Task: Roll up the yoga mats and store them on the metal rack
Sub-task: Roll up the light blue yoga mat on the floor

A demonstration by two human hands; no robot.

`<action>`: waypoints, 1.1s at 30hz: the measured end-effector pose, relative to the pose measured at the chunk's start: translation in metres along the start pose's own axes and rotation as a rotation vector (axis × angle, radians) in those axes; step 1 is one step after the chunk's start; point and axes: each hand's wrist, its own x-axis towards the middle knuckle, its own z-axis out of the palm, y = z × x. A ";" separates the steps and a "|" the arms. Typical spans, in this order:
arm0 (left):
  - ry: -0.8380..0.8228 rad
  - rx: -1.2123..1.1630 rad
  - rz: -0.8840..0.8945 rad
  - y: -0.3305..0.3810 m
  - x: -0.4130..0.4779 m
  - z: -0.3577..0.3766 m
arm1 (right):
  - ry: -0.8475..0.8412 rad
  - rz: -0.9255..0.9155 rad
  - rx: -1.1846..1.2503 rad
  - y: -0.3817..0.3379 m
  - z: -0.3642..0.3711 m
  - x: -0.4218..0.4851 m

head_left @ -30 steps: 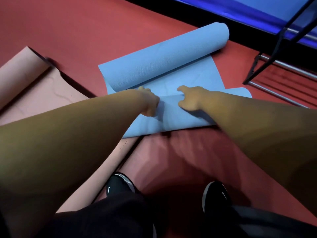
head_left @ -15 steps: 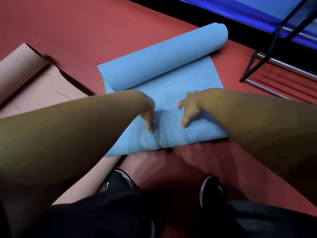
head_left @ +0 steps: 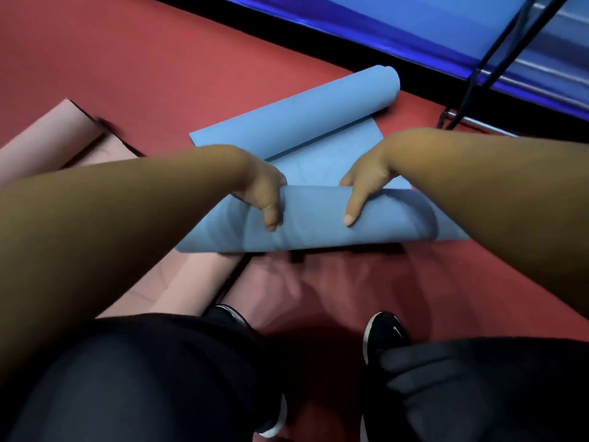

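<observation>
Close by our shoes (head_left: 385, 333), the pink mat (head_left: 178, 282) lies under the left end of the blue mat (head_left: 318, 224), and we think it could snag that end and make the roll go crooked; our left hand (head_left: 266, 199) and right hand (head_left: 361, 189) both wrap round the near roll close to its middle, so its ends may go loose. Further off, the other end is curled into a far roll (head_left: 302, 116) too, so the two rolls could bump and leave a lumpy bundle; the metal rack (head_left: 471, 84) stands past it on the right.

Red floor (head_left: 159, 59), black shoes (head_left: 387, 333), black trousers (head_left: 143, 378), blue wall band (head_left: 382, 23)
</observation>
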 end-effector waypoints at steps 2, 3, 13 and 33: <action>0.099 0.023 -0.022 -0.006 -0.037 -0.020 | 0.101 -0.027 0.155 0.001 -0.007 -0.031; 0.149 0.044 -0.044 -0.008 -0.057 -0.028 | 0.146 -0.036 0.222 -0.001 -0.010 -0.048; 0.466 0.183 -0.211 -0.011 -0.205 0.000 | 0.472 -0.023 0.026 -0.048 0.034 -0.176; 0.728 0.152 0.009 0.012 -0.258 0.072 | 1.030 -0.038 -0.074 -0.077 0.148 -0.222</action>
